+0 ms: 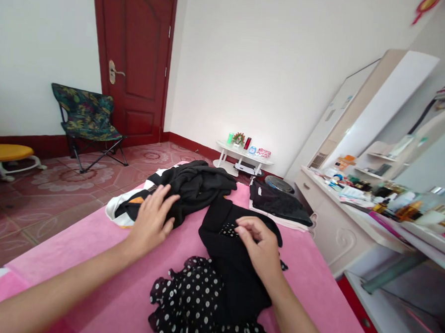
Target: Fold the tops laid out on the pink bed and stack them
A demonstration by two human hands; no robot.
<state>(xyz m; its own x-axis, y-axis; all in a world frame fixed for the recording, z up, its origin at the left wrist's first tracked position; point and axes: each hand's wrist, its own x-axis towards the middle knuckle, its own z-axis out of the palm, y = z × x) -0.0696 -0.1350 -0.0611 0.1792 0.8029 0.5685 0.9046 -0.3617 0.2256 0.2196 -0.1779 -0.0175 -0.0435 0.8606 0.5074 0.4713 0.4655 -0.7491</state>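
A black garment (235, 271) with white-dotted, ruffled parts (191, 294) lies spread on the pink bed cover (119, 280). My right hand (261, 245) is over its upper part, thumb and fingers curled together by a small dotted patch. What lies between those fingertips, if anything, I cannot make out. My left hand (152, 220) is open, its fingers apart, at the near left side of a crumpled pile of black clothing (202, 183). White and orange cloth (134, 200) shows at the pile's left edge, partly behind that hand.
Folded black clothing (280, 204) lies on pale pink cloth at the bed's far right corner. On the right stands a dresser (338, 227) crowded with bottles. Beyond the bed are a low white table (245, 155), a folding chair (89, 115), a yellow stool (9, 151) and a red door (142, 58).
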